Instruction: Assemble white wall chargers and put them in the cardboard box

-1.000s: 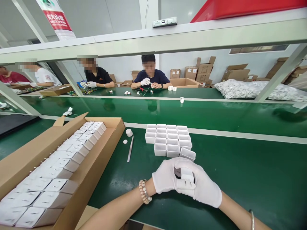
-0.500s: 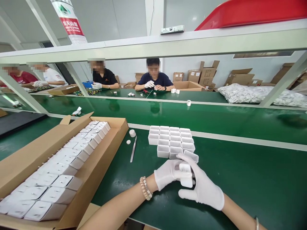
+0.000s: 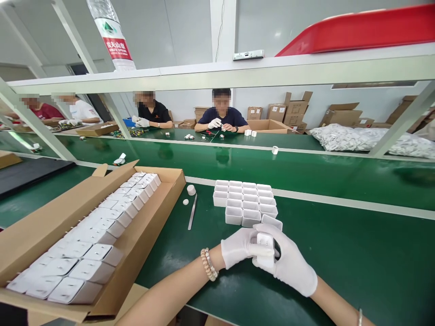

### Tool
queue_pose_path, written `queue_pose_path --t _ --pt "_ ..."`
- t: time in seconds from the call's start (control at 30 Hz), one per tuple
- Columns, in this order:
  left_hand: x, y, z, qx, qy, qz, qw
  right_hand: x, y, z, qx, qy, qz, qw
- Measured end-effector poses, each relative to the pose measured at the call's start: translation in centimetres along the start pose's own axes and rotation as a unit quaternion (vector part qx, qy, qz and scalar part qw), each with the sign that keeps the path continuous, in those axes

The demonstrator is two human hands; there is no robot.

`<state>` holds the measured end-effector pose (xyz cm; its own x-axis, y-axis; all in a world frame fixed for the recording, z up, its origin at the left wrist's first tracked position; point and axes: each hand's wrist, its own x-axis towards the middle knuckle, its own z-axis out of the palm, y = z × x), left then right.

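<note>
A small white plastic case (image 3: 265,240) is held upright between my two gloved hands, above the green tabletop. My left hand (image 3: 238,248) grips it from the left, fingers across its front. My right hand (image 3: 291,260) closes round its right side, with the thumb low, near the bottom edge. Gloves cover part of the case, so its far side is hidden. Just beyond my fingers, a tilted open white housing (image 3: 272,222) rests at the near corner of a block of open-topped white housings (image 3: 234,216), set in rows.
To the left, a long cardboard box (image 3: 149,217) holds rows of white cases (image 3: 91,271) with metal pins. Tweezers (image 3: 192,213) lie beside a round white part (image 3: 191,190) and a small white disc (image 3: 185,202). Co-workers sit across the green belt (image 3: 190,158), beneath an overhead shelf (image 3: 190,78).
My right hand's spread thumb and fingers have closed in on the white case. My left hand keeps its hold. The whole view has shifted slightly.
</note>
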<state>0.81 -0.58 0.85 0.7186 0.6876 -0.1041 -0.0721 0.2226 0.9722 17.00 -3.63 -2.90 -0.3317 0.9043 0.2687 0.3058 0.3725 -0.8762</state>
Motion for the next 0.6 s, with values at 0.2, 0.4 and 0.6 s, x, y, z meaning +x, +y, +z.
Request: queue_pose_path --t 0.2,0.4,0.6 --pt "0.2 -0.1 -0.3 0.078 0.009 0.033 0.996 1.0 -0.8 -3.1 0.111 -0.164 -0.019 0.98" --pt "-0.3 0.6 0.5 0.172 0.019 0.073 0.982 1.5 -3.0 -4.6 0.165 -0.192 0.05 0.966" --pt "-0.5 0.2 0.7 0.2 0.005 0.066 0.978 1.1 -2.9 -3.4 0.115 -0.173 0.095 0.973"
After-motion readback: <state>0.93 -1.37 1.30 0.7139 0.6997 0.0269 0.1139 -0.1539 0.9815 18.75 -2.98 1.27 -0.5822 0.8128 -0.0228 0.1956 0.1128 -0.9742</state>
